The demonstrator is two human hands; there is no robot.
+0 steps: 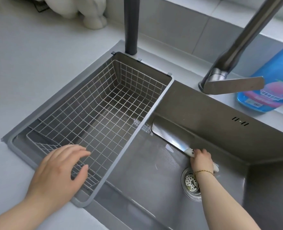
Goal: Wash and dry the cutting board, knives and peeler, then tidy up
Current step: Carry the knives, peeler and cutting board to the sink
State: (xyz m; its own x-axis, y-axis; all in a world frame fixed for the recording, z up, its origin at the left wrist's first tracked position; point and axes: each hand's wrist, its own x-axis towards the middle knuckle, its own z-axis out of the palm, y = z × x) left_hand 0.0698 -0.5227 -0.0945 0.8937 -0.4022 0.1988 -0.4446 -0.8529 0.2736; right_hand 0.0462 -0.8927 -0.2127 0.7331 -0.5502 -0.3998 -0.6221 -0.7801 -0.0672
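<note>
- Pale grey countertop [29, 63] at left; steel sink [145, 188] set into it, floor wet.
- Left hand [59, 173] spread, fingers relaxed, over near edge of wire drainer basket [96, 105].
- Right hand [202, 161] curled round cleaver [172, 135] handle, low in sink; blade near back wall.
- Drain strainer [191, 183] partly hidden by right wrist; faucet [233, 52] and blue detergent bottle [273, 85] at far right.

Left grip [57, 171] spread palm down, right grip [202, 161] curled tight, reaching forward

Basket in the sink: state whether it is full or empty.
Empty. Only bare wire grid shows across the basket; the knife is outside it, in the right hand.
</note>
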